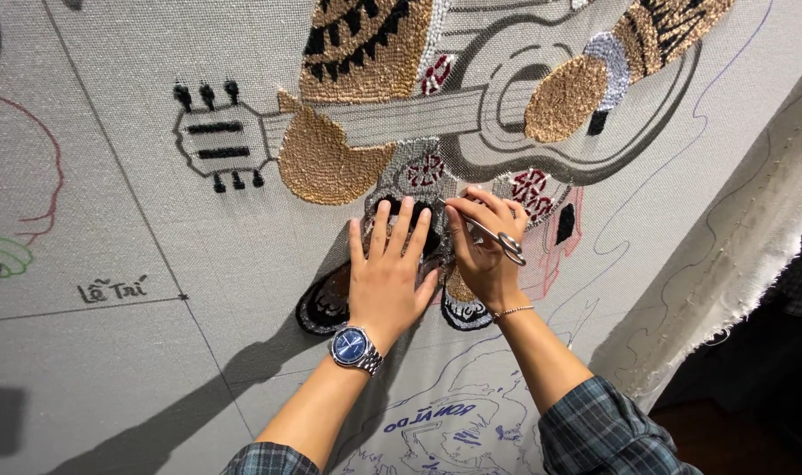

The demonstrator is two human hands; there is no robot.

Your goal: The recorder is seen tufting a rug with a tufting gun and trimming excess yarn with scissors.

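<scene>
From the head view, the left hand (pixel 385 277) lies flat with fingers spread on the stretched grey canvas (pixel 137 229), holding nothing, while the right hand (pixel 487 251) grips small metal scissors (pixel 493 236) at the tufted patch (pixel 423 176) mid-canvas. Because the blades sit close to the backing and the left fingertips, a slip could probably nick either. The tufting looks dense and looped, in gold, black, grey and red, beside a drawn guitar outline (pixel 242 136).

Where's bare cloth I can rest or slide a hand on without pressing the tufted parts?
Bare backing cloth lies left of the left hand, below the drawn guitar head, down to the ruled lines. Another plain strip runs right of the right hand, toward the frayed edge. It is crowded around both hands and above them: tufted gold, black and red patches, with small scissors in the right hand.
</scene>
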